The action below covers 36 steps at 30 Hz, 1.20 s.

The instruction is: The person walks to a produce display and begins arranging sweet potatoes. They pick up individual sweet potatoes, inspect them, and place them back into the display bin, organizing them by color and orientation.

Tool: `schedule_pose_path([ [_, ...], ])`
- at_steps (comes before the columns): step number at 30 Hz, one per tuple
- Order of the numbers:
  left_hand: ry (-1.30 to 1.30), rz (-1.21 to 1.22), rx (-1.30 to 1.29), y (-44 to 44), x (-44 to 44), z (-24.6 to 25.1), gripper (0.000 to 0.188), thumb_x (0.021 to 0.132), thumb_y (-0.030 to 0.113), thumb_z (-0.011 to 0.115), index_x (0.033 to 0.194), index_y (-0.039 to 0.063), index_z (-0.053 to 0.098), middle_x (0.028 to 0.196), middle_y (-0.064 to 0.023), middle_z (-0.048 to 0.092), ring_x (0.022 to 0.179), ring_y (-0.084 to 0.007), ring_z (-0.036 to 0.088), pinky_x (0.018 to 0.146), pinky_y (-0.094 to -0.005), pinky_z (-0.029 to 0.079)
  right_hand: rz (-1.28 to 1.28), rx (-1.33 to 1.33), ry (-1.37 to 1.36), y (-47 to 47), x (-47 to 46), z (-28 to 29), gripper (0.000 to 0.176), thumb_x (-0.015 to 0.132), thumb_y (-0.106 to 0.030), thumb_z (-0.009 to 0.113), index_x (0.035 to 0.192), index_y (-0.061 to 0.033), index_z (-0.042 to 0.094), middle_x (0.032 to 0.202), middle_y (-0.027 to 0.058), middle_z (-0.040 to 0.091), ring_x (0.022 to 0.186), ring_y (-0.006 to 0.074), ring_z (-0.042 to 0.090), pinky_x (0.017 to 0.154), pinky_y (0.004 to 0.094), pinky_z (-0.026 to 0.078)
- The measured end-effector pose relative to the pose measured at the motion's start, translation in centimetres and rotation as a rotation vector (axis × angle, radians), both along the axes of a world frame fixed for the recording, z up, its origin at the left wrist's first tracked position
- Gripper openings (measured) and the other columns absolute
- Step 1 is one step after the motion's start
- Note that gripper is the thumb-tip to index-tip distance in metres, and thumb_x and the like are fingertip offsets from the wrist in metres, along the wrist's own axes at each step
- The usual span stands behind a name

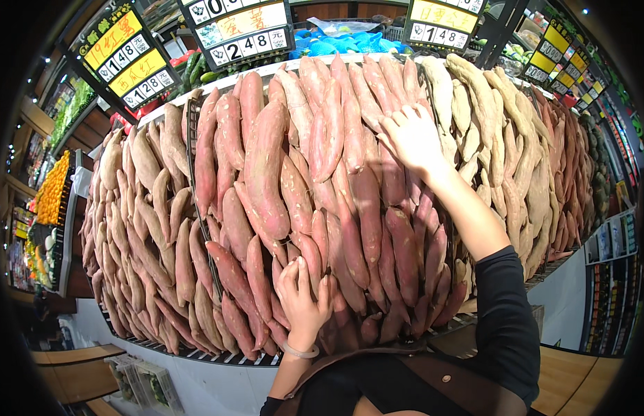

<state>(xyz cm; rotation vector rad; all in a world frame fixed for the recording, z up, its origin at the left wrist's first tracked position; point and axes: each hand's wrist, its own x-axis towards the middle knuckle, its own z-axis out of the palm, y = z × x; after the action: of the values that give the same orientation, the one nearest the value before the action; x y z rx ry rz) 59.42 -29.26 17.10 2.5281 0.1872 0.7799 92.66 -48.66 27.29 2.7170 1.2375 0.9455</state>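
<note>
Before me rises a sloping heap of reddish sweet potatoes [267, 171], laid mostly lengthwise and packed close. Low on the heap, my left hand [303, 301] rests with thumb and fingers apart, touching a small reddish sweet potato [307, 252]. A pale bangle circles that wrist. My right hand [413, 138] reaches to the upper right of the heap, fingers bent over the reddish sweet potatoes near the black divider [431, 99]. Strong glare washes it out, and whatever lies under its palm is hidden.
Tan sweet potatoes [145, 161] fill the left section; pale ones [475, 104] lie to the right. Price signs [238, 31] stand along the back, before blue-wrapped produce [342, 44]. A black slatted rack edge [238, 359] runs along the front. Crates [145, 382] sit low at left.
</note>
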Motion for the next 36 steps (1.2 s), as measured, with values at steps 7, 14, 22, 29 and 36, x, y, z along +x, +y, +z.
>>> schedule_pose_path([
  [7,-0.016,0.001,0.020,0.1,0.1,-0.3,0.061,0.092,0.020,0.074,0.145,-0.005,0.053,0.133,-0.0195,0.057,0.125,-0.0393,0.056,0.107,-0.0519,0.042,0.046,1.037,0.832,-4.2,3.9,4.9,0.021,0.097,-0.019,0.075,0.107,-0.0013,0.079,0.103,0.0064,0.078,0.092,0.0132,0.071,0.085,0.0283,0.055],
  [14,-0.024,-0.018,-0.032,0.0,0.0,-0.4,0.063,0.089,0.013,0.074,0.145,-0.005,0.053,0.134,-0.0222,0.056,0.125,-0.0424,0.054,0.110,-0.0522,0.041,0.004,1.205,0.336,-6.7,10.2,5.6,0.028,0.091,-0.020,0.084,0.109,0.0007,0.079,0.098,0.0067,0.078,0.087,0.0114,0.070,0.081,0.0265,0.055],
  [22,-0.015,-0.009,0.019,0.2,0.0,-0.4,0.064,0.088,0.017,0.076,0.143,-0.006,0.054,0.132,-0.0194,0.057,0.124,-0.0403,0.056,0.109,-0.0516,0.042,-0.089,1.287,0.439,-7.0,14.3,1.7,0.025,0.094,-0.020,0.080,0.108,0.0014,0.078,0.099,0.0075,0.078,0.090,0.0130,0.072,0.083,0.0259,0.055],
  [29,-0.024,-0.024,0.002,0.2,0.1,-0.4,0.065,0.087,0.015,0.076,0.144,-0.006,0.054,0.130,-0.0201,0.057,0.124,-0.0395,0.056,0.110,-0.0527,0.042,-0.007,1.333,0.411,-6.1,15.9,2.7,0.019,0.096,-0.018,0.077,0.101,-0.0001,0.078,0.092,0.0033,0.076,0.084,0.0113,0.067,0.082,0.0269,0.053],
  [36,-0.030,-0.014,-0.013,0.1,0.1,-0.5,0.064,0.086,0.016,0.076,0.143,-0.005,0.055,0.126,-0.0195,0.058,0.122,-0.0397,0.057,0.112,-0.0560,0.041,-0.387,0.515,0.461,-4.8,12.2,3.1,0.024,0.079,-0.024,0.084,0.092,-0.0068,0.074,0.100,0.0106,0.072,0.096,0.0258,0.069,0.085,0.0387,0.054],
])
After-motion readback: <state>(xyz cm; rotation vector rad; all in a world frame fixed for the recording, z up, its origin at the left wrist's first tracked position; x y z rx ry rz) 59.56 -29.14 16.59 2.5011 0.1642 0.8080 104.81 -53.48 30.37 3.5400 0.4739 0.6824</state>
